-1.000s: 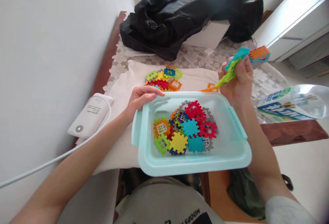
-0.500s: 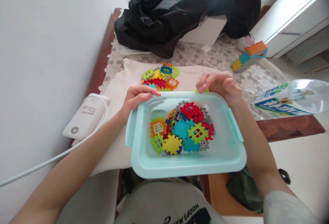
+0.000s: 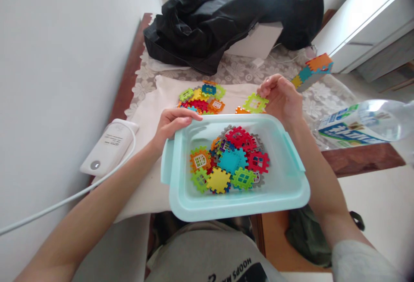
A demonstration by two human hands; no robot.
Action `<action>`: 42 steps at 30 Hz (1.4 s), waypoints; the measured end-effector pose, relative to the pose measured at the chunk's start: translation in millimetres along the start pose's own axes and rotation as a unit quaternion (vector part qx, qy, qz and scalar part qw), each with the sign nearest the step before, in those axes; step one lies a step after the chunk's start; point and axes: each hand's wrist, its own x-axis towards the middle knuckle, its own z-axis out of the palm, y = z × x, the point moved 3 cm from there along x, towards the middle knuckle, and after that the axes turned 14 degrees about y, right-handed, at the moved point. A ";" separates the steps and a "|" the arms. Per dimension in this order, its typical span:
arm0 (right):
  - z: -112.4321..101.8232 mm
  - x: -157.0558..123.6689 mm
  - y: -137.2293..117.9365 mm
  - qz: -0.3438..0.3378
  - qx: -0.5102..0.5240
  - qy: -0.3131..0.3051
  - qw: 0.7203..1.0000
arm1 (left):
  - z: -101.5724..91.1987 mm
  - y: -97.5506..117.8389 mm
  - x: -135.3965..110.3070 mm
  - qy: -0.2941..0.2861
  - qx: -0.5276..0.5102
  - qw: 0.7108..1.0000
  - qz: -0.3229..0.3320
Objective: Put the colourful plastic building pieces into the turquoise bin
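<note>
My left hand (image 3: pixel 174 122) is closed on the left rim of a pale turquoise plastic tub (image 3: pixel 239 213), its thumb and fingers over the corner. Inside the tub lies a heap of notched plastic building tiles, among them a yellow tile (image 3: pixel 218 181), a blue tile (image 3: pixel 231 160) and a green window tile (image 3: pixel 243 178). Beyond the far right corner, my right hand (image 3: pixel 281 96) has curled fingers at the edge of a light green window tile (image 3: pixel 255 103). An orange tile (image 3: pixel 242 110) shows just below that one, partly hidden by the tub's rim.
More tiles (image 3: pixel 200 101) are piled on the white cloth (image 3: pixel 145 144) behind the tub. A structure of joined tiles (image 3: pixel 312 73) stands at the right, near a lying plastic bottle (image 3: pixel 365 122). At the left is a white device with a cable (image 3: pixel 110 146). Black fabric (image 3: pixel 223 23) covers the back.
My right hand has moved up and away from the tub's rim, and the light green tile has come into view with it. In the tub, a green window tile lies lower than before.
</note>
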 end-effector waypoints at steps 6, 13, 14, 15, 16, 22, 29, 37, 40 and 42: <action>-15.2 8.9 -6.7 -0.048 -0.039 0.035 0.997 | 1.0 2.3 -2.7 0.000 0.003 1.000 -0.003; -8.6 -6.4 -41.4 -0.119 0.005 0.111 0.987 | -2.9 -2.8 -2.7 0.001 -0.005 1.000 -0.013; -9.1 -9.1 -42.8 -0.126 0.040 0.122 0.984 | -2.9 -2.5 -2.8 0.002 -0.006 1.000 -0.012; -10.2 -11.2 -42.1 -0.128 0.072 0.120 0.982 | -2.6 -2.0 -3.0 0.002 -0.007 1.000 -0.011; -11.2 -12.5 -39.7 -0.121 0.096 0.099 0.983 | -2.2 -1.4 -3.2 0.000 -0.009 1.000 -0.013; -9.1 -14.9 -27.9 -0.068 0.130 -0.203 0.968 | 1.1 2.8 -4.1 0.005 -0.010 1.000 -0.010; -16.8 1.7 -27.0 -0.056 -0.246 -0.104 0.962 | 3.4 6.3 -3.3 0.016 0.018 1.000 -0.007; -23.4 -8.3 -4.6 0.052 -0.639 -0.308 0.703 | 1.8 4.5 -1.6 0.003 0.011 1.000 -0.001; -26.1 -11.4 -2.2 0.032 -0.599 -0.338 0.725 | 1.3 5.1 -2.6 0.016 0.016 1.000 -0.008; -29.1 -13.5 1.4 0.031 -0.557 -0.345 0.755 | 1.5 5.6 -3.1 0.018 0.021 1.000 -0.009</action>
